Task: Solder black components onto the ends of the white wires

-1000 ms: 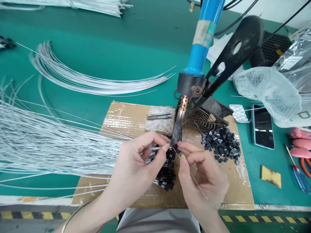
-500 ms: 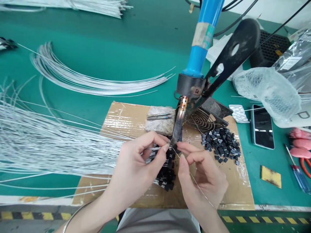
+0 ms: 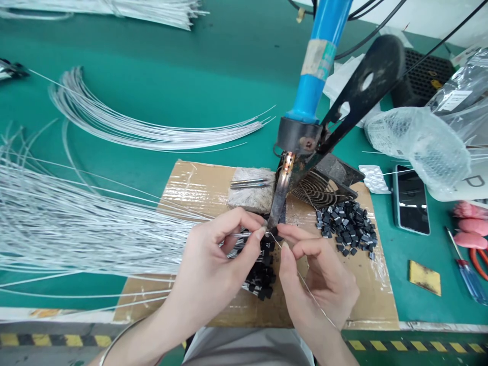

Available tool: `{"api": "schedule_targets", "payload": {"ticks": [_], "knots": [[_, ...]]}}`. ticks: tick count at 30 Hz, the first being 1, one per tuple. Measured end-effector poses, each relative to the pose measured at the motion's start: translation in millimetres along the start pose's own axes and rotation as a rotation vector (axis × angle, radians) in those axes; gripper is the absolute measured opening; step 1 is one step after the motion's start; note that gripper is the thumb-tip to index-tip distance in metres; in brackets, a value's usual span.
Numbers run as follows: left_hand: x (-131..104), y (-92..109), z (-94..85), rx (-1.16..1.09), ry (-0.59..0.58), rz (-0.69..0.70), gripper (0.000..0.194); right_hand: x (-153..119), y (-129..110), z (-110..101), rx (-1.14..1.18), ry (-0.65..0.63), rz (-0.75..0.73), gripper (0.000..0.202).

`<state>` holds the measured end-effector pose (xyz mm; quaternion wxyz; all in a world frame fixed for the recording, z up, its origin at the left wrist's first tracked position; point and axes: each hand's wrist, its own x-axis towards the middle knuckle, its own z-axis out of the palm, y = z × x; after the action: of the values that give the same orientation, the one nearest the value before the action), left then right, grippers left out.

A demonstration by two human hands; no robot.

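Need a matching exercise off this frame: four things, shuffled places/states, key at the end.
Things:
1. soldering iron
2. thin wire
3. phone
4. small black pieces

Places/states:
A. flat on the green table, screen dark
B. heaped on the cardboard
C. blue handle, tip pointing down
D. pinched in the right hand

Pairs: 1-C, 2-D, 3-A, 4-B

The parts pile (image 3: 346, 227) lies on cardboard (image 3: 375, 292), right of the wires (image 3: 95, 218).
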<state>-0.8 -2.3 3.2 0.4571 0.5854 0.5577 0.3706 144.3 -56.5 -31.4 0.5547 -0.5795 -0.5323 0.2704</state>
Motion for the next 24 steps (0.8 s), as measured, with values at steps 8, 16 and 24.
{"api": "schedule_targets", "payload": {"ticks": [8,16,24], "knots": [[0.9,-0.1,0.7,0.006,-0.009,-0.004,0.016,1.4,-1.7,0.0,-0.020,-0.005,0.014,0.019],[0.4,-0.2,0.7,0.006,-0.001,-0.010,0.015,0.5,-1.1,1.0,-0.018,0.010,-0.002,0.017],[2.1,-0.2,1.4,0.007,-0.008,0.003,0.016,-2.1,1.7,1.8,-0.025,0.005,-0.013,0.019]]}}
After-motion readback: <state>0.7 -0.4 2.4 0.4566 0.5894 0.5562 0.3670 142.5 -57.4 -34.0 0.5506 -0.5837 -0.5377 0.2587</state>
